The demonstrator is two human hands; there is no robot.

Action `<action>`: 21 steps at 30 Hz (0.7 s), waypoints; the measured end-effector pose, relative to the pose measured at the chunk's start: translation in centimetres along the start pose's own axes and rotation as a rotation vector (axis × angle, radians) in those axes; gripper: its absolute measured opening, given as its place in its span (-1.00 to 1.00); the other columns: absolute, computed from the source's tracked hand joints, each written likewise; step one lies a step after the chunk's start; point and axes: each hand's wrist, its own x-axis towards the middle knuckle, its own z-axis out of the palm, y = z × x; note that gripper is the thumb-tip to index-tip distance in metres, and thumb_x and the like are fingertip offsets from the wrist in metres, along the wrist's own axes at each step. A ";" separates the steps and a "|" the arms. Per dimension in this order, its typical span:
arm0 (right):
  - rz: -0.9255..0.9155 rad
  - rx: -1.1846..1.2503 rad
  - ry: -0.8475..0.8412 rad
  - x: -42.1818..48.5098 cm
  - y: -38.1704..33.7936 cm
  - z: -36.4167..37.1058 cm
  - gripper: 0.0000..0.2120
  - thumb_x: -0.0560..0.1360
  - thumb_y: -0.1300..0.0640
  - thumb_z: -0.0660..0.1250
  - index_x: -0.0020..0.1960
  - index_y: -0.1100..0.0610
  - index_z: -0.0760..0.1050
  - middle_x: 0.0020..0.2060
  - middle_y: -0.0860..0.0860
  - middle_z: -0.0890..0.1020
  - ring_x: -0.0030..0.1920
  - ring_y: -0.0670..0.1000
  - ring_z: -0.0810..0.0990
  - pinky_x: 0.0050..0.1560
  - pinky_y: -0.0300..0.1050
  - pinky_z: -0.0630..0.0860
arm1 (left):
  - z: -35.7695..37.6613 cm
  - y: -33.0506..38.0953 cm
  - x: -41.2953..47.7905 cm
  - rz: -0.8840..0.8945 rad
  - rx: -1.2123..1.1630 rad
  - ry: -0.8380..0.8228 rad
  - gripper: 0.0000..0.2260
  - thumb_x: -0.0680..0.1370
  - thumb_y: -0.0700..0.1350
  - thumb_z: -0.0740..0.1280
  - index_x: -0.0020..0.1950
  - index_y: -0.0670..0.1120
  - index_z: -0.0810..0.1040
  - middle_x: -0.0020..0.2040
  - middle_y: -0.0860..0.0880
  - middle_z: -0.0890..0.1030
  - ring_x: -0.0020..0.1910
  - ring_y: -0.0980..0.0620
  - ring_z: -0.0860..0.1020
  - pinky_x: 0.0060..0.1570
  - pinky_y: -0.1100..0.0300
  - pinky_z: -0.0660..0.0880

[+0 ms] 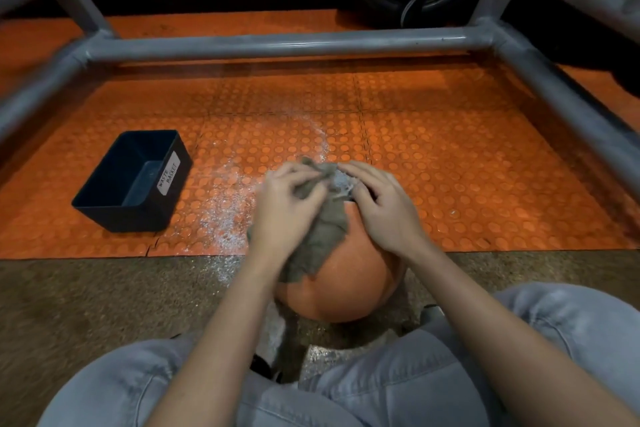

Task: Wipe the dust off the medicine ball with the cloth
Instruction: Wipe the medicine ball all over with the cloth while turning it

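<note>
An orange medicine ball (349, 281) sits on the floor between my knees, at the edge of the orange studded mat. A grey-brown cloth (322, 236) is draped over its top and left side. My left hand (284, 211) grips the cloth, fingers curled into its folds. My right hand (381, 208) rests on the top right of the ball, fingertips pinching the cloth's upper edge, where white dust clings to the fabric.
White dust (228, 215) is scattered on the orange mat (450, 166) left of and beyond the ball. A dark bin labelled waste basket (135, 180) stands at the left. A grey pipe frame (277, 42) surrounds the mat. Brown speckled floor (104, 305) lies near my jeans.
</note>
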 end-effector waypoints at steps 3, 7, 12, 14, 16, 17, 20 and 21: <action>-0.023 -0.041 -0.006 -0.3 -0.8 0.5 -0.67 0.61 0.00 0.11 0.33 -0.09 0.46 0.35 -0.13 0.45 0.37 -0.11 0.30 0.27 -0.28 0.16 | -1.8 -3.4 1.1 -0.464 -0.244 0.052 -0.90 0.47 -0.12 0.42 -0.21 -0.11 0.65 -0.17 -0.09 0.65 -0.18 0.05 0.55 -0.17 0.28 0.43; -0.015 -0.052 0.013 -0.6 -1.0 0.6 -0.69 0.62 0.01 0.12 0.33 -0.11 0.46 0.32 -0.19 0.45 0.35 -0.15 0.29 0.23 -0.29 0.19 | -1.8 -3.7 0.5 -0.511 -0.184 0.109 -0.83 0.51 -0.10 0.38 -0.15 -0.20 0.65 -0.16 -0.14 0.65 -0.26 0.07 0.53 -0.23 0.24 0.37; 0.043 -0.010 0.040 -0.2 0.0 -0.1 -0.67 0.63 0.05 0.10 0.34 -0.11 0.45 0.33 -0.15 0.45 0.35 -0.10 0.33 0.25 -0.21 0.24 | 0.6 1.4 -2.2 0.149 0.115 -0.029 -0.78 0.44 -0.01 0.32 -0.05 -0.06 0.68 -0.08 0.13 0.57 -0.02 0.10 0.40 -0.03 0.12 0.38; 0.076 0.031 0.019 -0.2 0.1 -0.2 -0.68 0.64 0.04 0.09 0.33 -0.13 0.45 0.33 -0.17 0.44 0.35 -0.12 0.31 0.19 -0.27 0.18 | 0.4 0.5 -2.1 0.165 0.134 -0.012 -0.74 0.44 0.07 0.30 -0.03 -0.03 0.68 -0.05 0.12 0.59 0.00 0.10 0.42 -0.01 0.09 0.39; 0.091 0.108 0.027 -0.2 -0.1 -0.3 -0.69 0.64 0.04 0.10 0.31 -0.14 0.46 0.33 -0.16 0.44 0.35 -0.12 0.31 0.17 -0.30 0.14 | -0.6 -1.5 -1.3 -0.126 -0.004 0.057 -0.74 0.48 0.06 0.34 0.05 -0.06 0.65 0.02 0.06 0.60 0.08 0.03 0.50 0.11 0.10 0.40; 0.097 0.119 0.039 -0.3 -0.3 -0.2 -0.70 0.64 0.04 0.10 0.30 -0.14 0.47 0.33 -0.15 0.45 0.35 -0.11 0.31 0.21 -0.28 0.14 | -1.1 -2.5 -1.1 -0.312 -0.092 0.074 -0.73 0.53 0.02 0.32 0.13 -0.09 0.62 0.07 0.01 0.60 0.12 -0.01 0.52 0.16 0.10 0.42; 0.127 0.050 0.151 -0.7 -0.7 0.6 -0.72 0.61 0.06 0.16 0.26 -0.11 0.52 0.31 -0.10 0.46 0.36 -0.11 0.32 0.46 0.02 0.02 | -1.2 -2.8 -1.6 -0.528 -0.089 0.053 -0.66 0.60 0.01 0.20 0.30 -0.11 0.51 0.24 -0.07 0.53 0.25 -0.07 0.46 0.29 -0.05 0.36; 0.142 0.060 0.209 -0.7 -0.5 0.9 -0.75 0.60 0.07 0.20 0.21 -0.08 0.56 0.28 -0.10 0.47 0.35 -0.13 0.33 0.48 0.07 -0.06 | -1.0 -2.0 -1.9 -0.502 -0.058 0.041 -0.64 0.59 0.04 0.18 0.31 -0.09 0.50 0.27 -0.07 0.50 0.29 -0.07 0.41 0.33 -0.09 0.30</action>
